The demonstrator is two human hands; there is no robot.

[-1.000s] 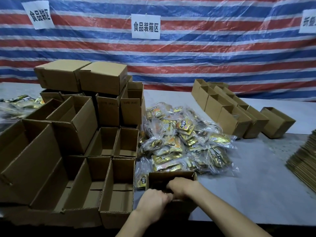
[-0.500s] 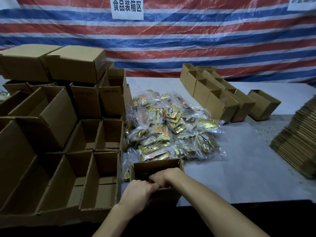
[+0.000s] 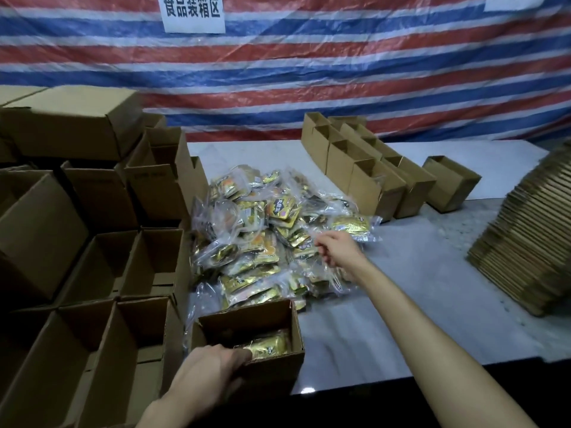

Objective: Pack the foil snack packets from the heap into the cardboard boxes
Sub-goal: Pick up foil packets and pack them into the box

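A heap of foil snack packets (image 3: 259,236) in clear wrap lies mid-table. In front of it stands a small open cardboard box (image 3: 278,369) with one gold packet (image 3: 268,347) inside. My left hand (image 3: 213,370) grips the box's near wall, thumb over the rim. My right hand (image 3: 336,251) is stretched out over the heap's right side, and its curled fingers pinch the clear wrap of a packet there. Another gold packet (image 3: 350,225) lies just beyond that hand.
Open empty boxes (image 3: 123,273) are stacked on the left, with closed ones (image 3: 71,125) on top. A row of small boxes (image 3: 370,177) stands at the back right. Flat cardboard blanks (image 3: 531,236) are piled at the right edge. The table's front edge (image 3: 401,376) is near.
My right hand has left the box and reached forward into the heap's right side. My left hand stays on the box, which now shows a packet inside. The camera has tilted down.
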